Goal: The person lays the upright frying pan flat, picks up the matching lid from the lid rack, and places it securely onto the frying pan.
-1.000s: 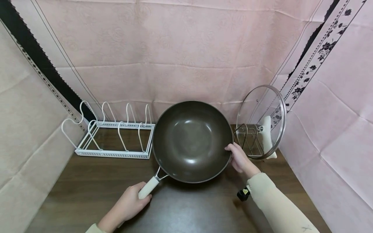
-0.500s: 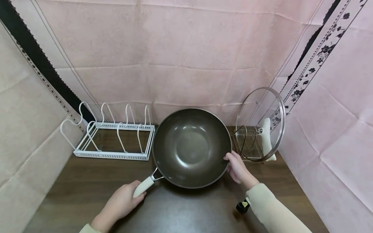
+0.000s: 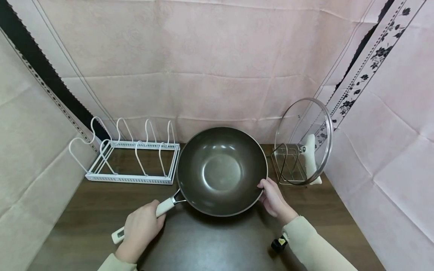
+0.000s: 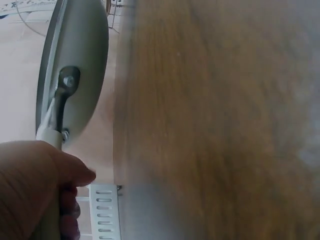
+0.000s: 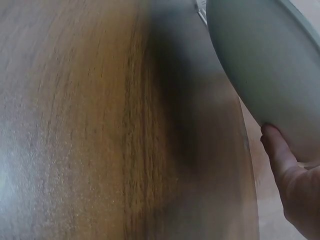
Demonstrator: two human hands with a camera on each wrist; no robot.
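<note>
Over one table (image 3: 203,248), one pan (image 3: 222,173) is up in the air!
One white rack (image 3: 129,180) to its left, one glass lid (image 3: 328,128) on edge in one wire stand (image 3: 278,177) to its right; two hands working, the right hand (image 3: 274,201) pinching the pan's side, the left hand (image 3: 142,227) wrapped round the handle (image 3: 165,207), whose far end, hidden half a second ago, now pokes out behind it.

Beyond the left hand (image 3: 142,227) a white rack (image 3: 130,178) sits on the brown table (image 3: 203,242), a glass lid (image 3: 301,124) stands on edge in a wire stand (image 3: 288,171) beyond and right of the right hand (image 3: 274,201), and pink cloth (image 3: 217,67) hangs past both.
</note>
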